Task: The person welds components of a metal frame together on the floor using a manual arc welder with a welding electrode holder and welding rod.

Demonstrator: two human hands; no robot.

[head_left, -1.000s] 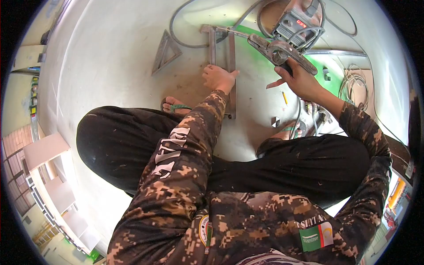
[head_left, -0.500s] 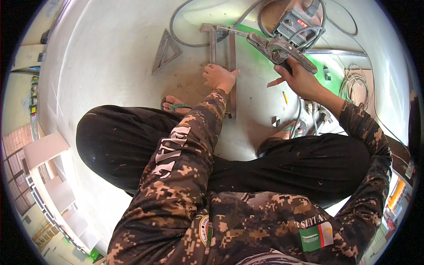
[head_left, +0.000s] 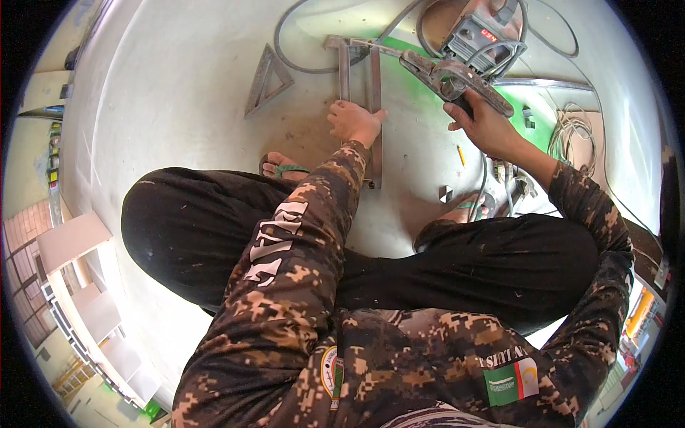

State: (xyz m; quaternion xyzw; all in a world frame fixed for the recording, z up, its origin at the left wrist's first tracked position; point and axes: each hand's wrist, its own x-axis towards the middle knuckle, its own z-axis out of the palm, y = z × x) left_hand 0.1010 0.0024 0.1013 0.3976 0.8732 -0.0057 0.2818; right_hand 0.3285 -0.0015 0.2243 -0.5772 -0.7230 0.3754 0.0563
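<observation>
On the floor before me lies a narrow rectangular metal frame (head_left: 376, 78), its long bars pointing away from me. My left hand (head_left: 354, 123) is closed around the bars at mid-length, thumb towards the right bar. In my right hand (head_left: 485, 128) is a dusty grey welding electrode holder (head_left: 446, 77), gripped by its handle with the fingers partly hidden. A thin rod (head_left: 382, 48) runs from its front to the frame's far end, and its tip overlaps the corner there. Left of the frame lies a triangular metal square (head_left: 270, 82).
A welding machine (head_left: 479, 39) with a lit red display stands at the far right, black cable (head_left: 282, 46) looping around it. Coiled wire (head_left: 573, 135), a yellow pencil (head_left: 461, 156) and small metal pieces lie on the right. My sandalled feet (head_left: 278, 167) flank the frame.
My right index finger, stretched out before, has curled in towards the handle. The left hand, the frame and the rod's tip keep nearly the same place.
</observation>
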